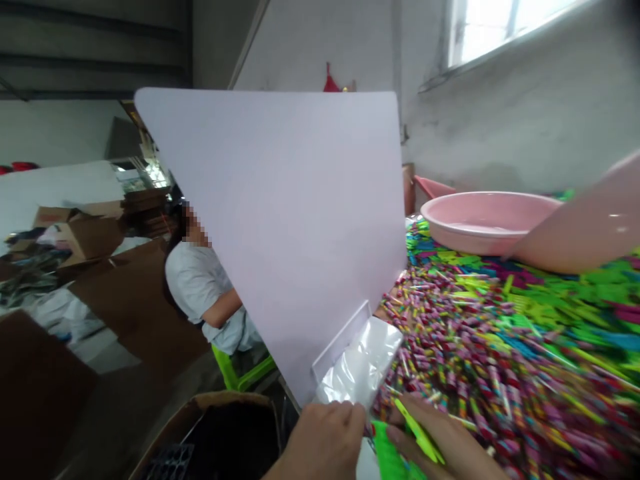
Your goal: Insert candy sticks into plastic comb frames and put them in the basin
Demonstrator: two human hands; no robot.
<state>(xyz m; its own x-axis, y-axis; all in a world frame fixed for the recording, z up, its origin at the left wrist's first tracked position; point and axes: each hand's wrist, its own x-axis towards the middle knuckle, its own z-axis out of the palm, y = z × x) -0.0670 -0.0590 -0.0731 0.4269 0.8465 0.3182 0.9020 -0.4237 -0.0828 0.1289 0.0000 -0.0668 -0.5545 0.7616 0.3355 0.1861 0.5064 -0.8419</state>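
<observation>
My left hand (327, 437) is closed at the lower edge of a stack of clear plastic bags (363, 357), its fingers curled over the film. Beside it, my right hand (450, 437) is closed with a slim yellow-green plastic piece (417, 430) between the fingers. A brighter green plastic piece (387, 450) lies between the two hands, touching the right fingertips; its lower part is cut off by the frame. Close to the right hand spreads a heap of small pink, red and yellow striped sticks (465, 360), blurred towards the corner.
A tall white board (300, 200) stands behind the bags. Pink basins (485, 230) rest on green, blue and purple plastic pieces (560, 300) at right. A seated person (200, 283) on a green stool (240, 373) is beyond the board. An open carton (205, 407) stands lower left.
</observation>
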